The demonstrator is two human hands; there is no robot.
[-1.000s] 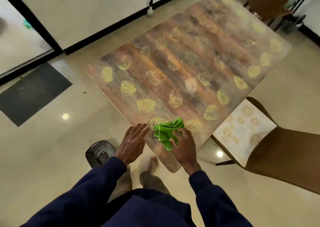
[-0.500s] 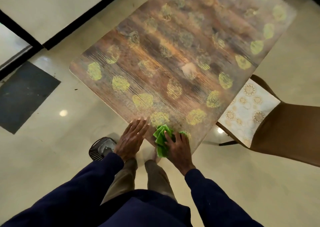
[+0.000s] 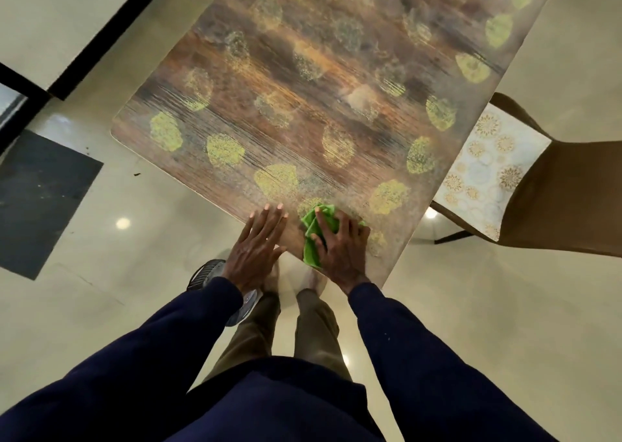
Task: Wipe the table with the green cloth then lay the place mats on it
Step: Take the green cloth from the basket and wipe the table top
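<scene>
The brown wood-grain table [image 3: 303, 81] with yellow-green blotches fills the upper middle of the head view. A bunched green cloth [image 3: 313, 229] lies on the table's near corner, pressed down under my right hand [image 3: 340, 243], whose fingers are spread over it. My left hand [image 3: 257, 249] rests flat with fingers apart on the table's near edge, just left of the cloth, holding nothing. A pale place mat [image 3: 484, 172] with gold floral circles lies on the seat of a brown chair [image 3: 558, 199] to the right of the table.
A dark floor mat [image 3: 37, 199] lies on the glossy tiled floor at left. A small round fan-like object [image 3: 208, 273] sits on the floor by my left forearm. My legs and feet stand at the table's corner. A black-framed wall edge runs along the upper left.
My right hand has drawn the green cloth back towards the table's near corner and now covers more of it. My head has moved closer, so the table looks larger.
</scene>
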